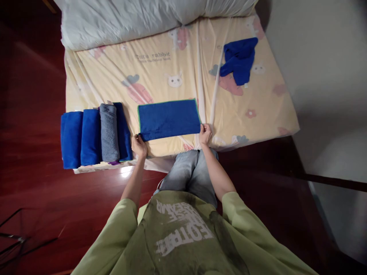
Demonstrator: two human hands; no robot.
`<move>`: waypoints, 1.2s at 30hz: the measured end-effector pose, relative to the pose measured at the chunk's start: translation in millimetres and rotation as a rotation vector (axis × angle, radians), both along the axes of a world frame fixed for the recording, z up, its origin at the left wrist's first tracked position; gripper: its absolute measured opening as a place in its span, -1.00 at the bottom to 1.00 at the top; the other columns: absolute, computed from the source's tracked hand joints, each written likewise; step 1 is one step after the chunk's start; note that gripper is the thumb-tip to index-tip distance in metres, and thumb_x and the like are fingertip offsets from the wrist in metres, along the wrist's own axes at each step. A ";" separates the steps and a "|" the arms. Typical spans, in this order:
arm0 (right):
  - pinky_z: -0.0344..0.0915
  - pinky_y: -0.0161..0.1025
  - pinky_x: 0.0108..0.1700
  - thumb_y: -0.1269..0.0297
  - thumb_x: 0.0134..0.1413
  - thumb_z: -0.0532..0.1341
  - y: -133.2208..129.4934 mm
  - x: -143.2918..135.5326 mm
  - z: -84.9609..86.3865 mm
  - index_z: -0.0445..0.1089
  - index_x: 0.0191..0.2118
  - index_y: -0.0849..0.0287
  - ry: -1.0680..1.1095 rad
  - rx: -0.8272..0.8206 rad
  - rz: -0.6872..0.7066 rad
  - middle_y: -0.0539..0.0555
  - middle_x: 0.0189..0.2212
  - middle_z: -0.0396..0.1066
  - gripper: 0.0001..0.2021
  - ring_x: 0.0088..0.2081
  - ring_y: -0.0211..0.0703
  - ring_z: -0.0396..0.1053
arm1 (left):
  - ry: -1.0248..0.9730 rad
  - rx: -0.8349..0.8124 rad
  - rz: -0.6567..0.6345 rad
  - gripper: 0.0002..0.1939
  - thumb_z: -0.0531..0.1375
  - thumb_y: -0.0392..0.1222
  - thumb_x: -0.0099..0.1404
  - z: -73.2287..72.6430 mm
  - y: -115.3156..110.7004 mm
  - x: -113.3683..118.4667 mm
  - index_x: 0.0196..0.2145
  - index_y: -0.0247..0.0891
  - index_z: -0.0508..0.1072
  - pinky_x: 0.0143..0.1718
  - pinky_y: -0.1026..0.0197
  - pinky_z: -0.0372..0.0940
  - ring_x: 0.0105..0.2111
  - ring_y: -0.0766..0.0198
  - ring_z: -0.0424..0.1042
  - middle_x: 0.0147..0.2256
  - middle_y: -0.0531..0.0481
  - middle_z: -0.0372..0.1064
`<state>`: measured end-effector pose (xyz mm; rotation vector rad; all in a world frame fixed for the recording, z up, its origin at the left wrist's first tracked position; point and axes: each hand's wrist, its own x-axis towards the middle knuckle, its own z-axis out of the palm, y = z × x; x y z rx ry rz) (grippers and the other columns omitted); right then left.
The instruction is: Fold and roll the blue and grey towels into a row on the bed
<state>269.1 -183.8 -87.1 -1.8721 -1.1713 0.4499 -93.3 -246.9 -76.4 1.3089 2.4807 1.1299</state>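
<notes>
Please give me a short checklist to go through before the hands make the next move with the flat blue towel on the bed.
1. Left hand has a grip on the near left corner of the flat blue towel: ok.
2. Right hand has a grip on the near right corner: ok.
3. Towel lies smooth, without wrinkles: ok.
4. Far edge is straight and level: ok.
5. Rolled towels lie apart from the flat towel: ok.
6. Crumpled blue towel lies well away, near the far right of the bed: ok.
</notes>
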 end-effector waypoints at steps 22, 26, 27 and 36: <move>0.34 0.00 0.23 0.16 0.34 0.08 -49.1 22.5 23.0 0.48 0.03 0.18 -0.149 0.238 0.210 0.24 0.01 0.50 -0.67 0.10 -0.04 0.41 | 0.130 0.033 -0.382 -0.79 0.15 -0.20 0.42 15.7 -24.5 -4.3 -0.05 -0.22 0.52 0.26 -0.03 0.18 0.19 0.04 0.32 0.14 -0.24 0.37; 0.28 0.00 0.32 0.30 0.34 0.03 -60.2 30.6 35.3 0.52 0.07 0.14 -0.240 0.122 0.465 0.19 0.10 0.50 -0.64 0.17 -0.05 0.40 | 0.198 -0.056 -0.682 -0.63 0.10 -0.27 0.40 22.7 -25.8 -12.3 0.11 -0.22 0.48 0.32 -0.08 0.15 0.30 0.04 0.24 0.23 -0.20 0.34; 0.27 0.01 0.34 0.32 0.33 0.03 -59.1 30.1 36.4 0.51 0.10 0.14 -0.258 0.095 0.500 0.17 0.13 0.48 -0.62 0.20 -0.05 0.38 | 0.211 -0.083 -0.719 -0.59 0.09 -0.29 0.39 24.7 -23.6 -13.4 0.15 -0.23 0.46 0.33 -0.09 0.14 0.33 0.03 0.21 0.26 -0.20 0.32; 0.18 0.08 0.39 0.57 0.17 0.04 -19.7 11.4 19.7 0.42 0.24 0.20 -0.428 -0.041 0.632 0.17 0.25 0.38 -0.45 0.33 -0.02 0.26 | 0.308 -0.266 -0.753 -0.42 0.00 -0.44 0.34 27.9 1.8 -14.5 0.28 -0.33 0.38 0.38 -0.07 0.13 0.38 0.00 0.14 0.32 -0.24 0.23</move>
